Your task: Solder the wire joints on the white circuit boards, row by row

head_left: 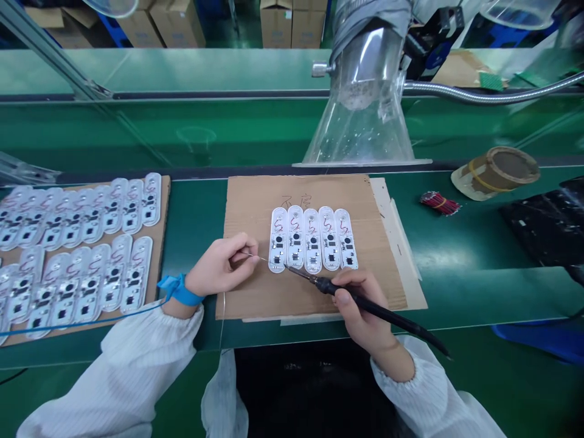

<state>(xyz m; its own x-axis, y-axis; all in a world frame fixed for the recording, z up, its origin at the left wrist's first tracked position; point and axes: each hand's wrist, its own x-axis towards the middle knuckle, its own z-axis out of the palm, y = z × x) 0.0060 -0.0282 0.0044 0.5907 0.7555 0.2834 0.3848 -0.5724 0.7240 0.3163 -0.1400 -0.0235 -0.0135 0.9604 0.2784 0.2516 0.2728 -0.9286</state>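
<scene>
Contact between the tip of the soldering iron (pixel 396 318) and the circuit boards (pixel 312 240) on the cardboard sheet (pixel 255 201) is too small to verify. The left hand (pixel 223 264) conceals part of the thin wire (pixel 261 258) near the sheet's left edge. The right hand (pixel 369 328) partly covers the iron's handle. Toward the left end of the bench (pixel 196 225), the board group (pixel 92 280) (two rows) is cut off.

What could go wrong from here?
1. The five boards sit nearly edge to edge, so the soldering iron could slip onto a neighbour.
2. The left hand pinches the thin wire fairly near the iron's tip; if hot, a slip might burn it.
3. The blue cord crosses the left-side boards in this view; it might catch them if that arm moves.
</scene>
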